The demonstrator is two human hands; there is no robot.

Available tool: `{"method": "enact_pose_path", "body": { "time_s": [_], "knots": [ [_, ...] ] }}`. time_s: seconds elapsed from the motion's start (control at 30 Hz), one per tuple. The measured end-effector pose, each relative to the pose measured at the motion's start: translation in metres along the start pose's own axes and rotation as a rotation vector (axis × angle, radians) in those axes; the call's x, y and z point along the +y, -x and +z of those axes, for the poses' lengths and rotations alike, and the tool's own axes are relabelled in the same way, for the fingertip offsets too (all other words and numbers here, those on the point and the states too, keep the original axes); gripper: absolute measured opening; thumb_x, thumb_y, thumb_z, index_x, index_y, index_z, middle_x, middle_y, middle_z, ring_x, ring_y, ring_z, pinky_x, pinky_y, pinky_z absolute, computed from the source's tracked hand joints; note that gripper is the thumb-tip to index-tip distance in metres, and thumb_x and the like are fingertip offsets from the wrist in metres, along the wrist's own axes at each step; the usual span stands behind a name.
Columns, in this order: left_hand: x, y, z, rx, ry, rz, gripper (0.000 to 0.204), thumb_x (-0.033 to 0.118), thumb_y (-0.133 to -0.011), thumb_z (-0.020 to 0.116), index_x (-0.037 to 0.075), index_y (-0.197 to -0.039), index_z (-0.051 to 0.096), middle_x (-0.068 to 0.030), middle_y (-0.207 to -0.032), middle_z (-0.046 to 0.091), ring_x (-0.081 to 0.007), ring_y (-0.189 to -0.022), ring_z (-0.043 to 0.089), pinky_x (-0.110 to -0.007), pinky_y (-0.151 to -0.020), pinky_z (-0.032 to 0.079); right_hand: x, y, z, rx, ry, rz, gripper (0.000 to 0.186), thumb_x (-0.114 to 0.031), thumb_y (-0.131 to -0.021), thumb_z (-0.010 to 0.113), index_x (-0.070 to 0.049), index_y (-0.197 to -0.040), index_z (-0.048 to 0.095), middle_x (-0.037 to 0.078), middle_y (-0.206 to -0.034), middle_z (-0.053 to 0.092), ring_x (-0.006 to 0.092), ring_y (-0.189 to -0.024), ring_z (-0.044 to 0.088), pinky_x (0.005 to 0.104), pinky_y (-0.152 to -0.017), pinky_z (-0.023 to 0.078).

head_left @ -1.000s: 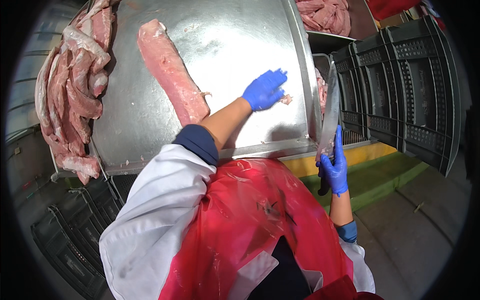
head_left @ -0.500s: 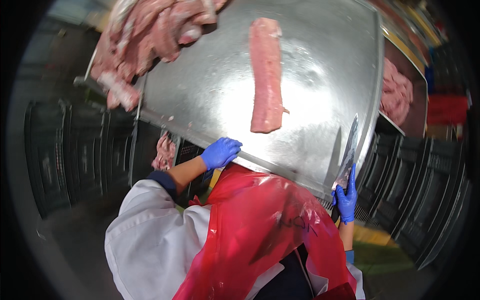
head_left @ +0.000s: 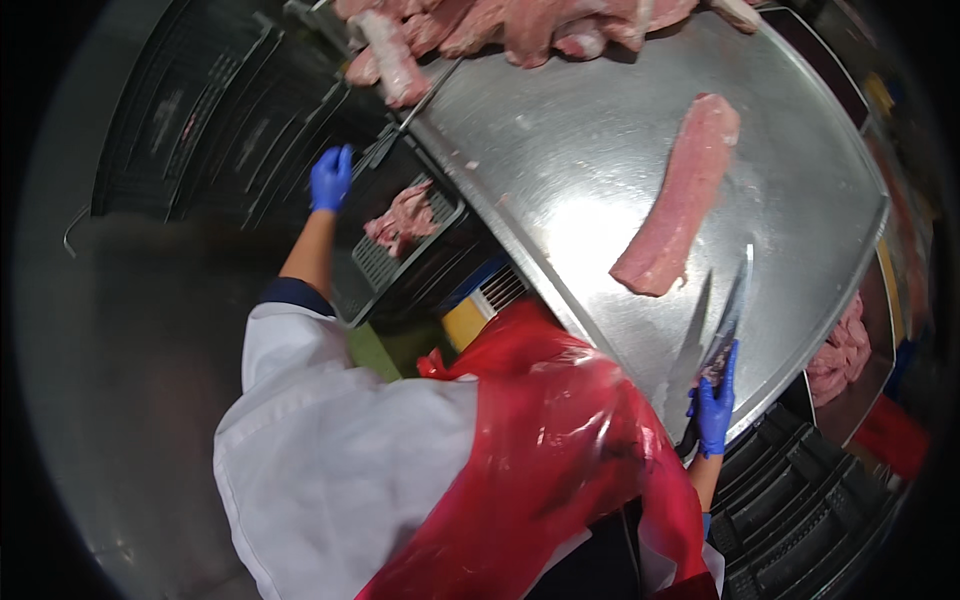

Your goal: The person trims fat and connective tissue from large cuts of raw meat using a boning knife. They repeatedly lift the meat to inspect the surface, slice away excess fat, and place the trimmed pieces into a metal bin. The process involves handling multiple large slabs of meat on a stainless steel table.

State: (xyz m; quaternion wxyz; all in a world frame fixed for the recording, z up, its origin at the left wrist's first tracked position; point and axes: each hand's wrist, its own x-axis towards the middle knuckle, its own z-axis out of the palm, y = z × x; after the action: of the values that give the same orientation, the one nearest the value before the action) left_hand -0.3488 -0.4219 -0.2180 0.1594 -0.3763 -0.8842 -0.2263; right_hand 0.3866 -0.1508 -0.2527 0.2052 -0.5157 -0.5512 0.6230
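Wearing a glossy red apron (head_left: 540, 430) over a white coat (head_left: 340, 460), closest to the view. Gripping a long knife (head_left: 735, 305) in the blue-gloved right hand (head_left: 712, 415), with the fingers wrapped about its dark handle, one finger straight up alongside the blade, and the tip pointing away from the body. Holding the blade over the steel table (head_left: 570, 150), near its right front edge, just right of a long dark shadow. Standing close to dark ribbed crates (head_left: 800, 500) at lower right, below that edge. Having the two hands well apart, with the left hand (head_left: 331, 180), also gloved in blue, out beyond the table's left edge, next to dark crates (head_left: 200, 110) and near a slim metal tool (head_left: 428, 97) at the table's corner. Too small and blurred there to tell whether open, closed or touching anything. Right of the left forearm, a low crate (head_left: 378, 265) with ragged pink trimmings (head_left: 403, 218) inside. Farther onto the tabletop, past the knife tip and apart from both hands, a long pink slab of meat (head_left: 680, 200), laid slantwise. Off to the right, past the rim, a bin (head_left: 868, 405) with pink meat pieces (head_left: 842, 355). Along the far edge, a heap of pale meat strips (head_left: 530, 25).
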Motion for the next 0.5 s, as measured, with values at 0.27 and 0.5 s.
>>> {"method": "enact_pose_path", "body": {
  "time_s": [0.27, 0.5],
  "knots": [
    [0.271, 0.011, 0.152, -0.236, 0.113, 0.145, 0.078, 0.048, -0.080, 0.077, -0.004, -0.131, 0.052, -0.0277, -0.128, 0.057, -0.0435, -0.118, 0.054, -0.051, -0.102, 0.043, 0.024, 0.008, -0.013, 0.084, -0.056, -0.048, 0.078, 0.004, -0.096, 0.052, -0.022, -0.162, 0.019, 0.001, -0.086, 0.057, 0.0074, -0.058, 0.047, 0.0205, -0.047, 0.041],
    [0.590, 0.075, 0.263, -0.788, -0.146, 0.013, 0.132, 0.048, -0.060, 0.091, -0.001, -0.155, 0.012, -0.0296, -0.154, 0.023, -0.0414, -0.130, 0.046, -0.052, -0.101, 0.048, 0.024, 0.053, -0.032, 0.255, 0.047, -0.092, 0.079, 0.006, -0.095, 0.049, -0.021, -0.162, 0.017, 0.001, -0.091, 0.058, 0.0071, -0.063, 0.050, 0.0210, -0.050, 0.043]
  ]
}}
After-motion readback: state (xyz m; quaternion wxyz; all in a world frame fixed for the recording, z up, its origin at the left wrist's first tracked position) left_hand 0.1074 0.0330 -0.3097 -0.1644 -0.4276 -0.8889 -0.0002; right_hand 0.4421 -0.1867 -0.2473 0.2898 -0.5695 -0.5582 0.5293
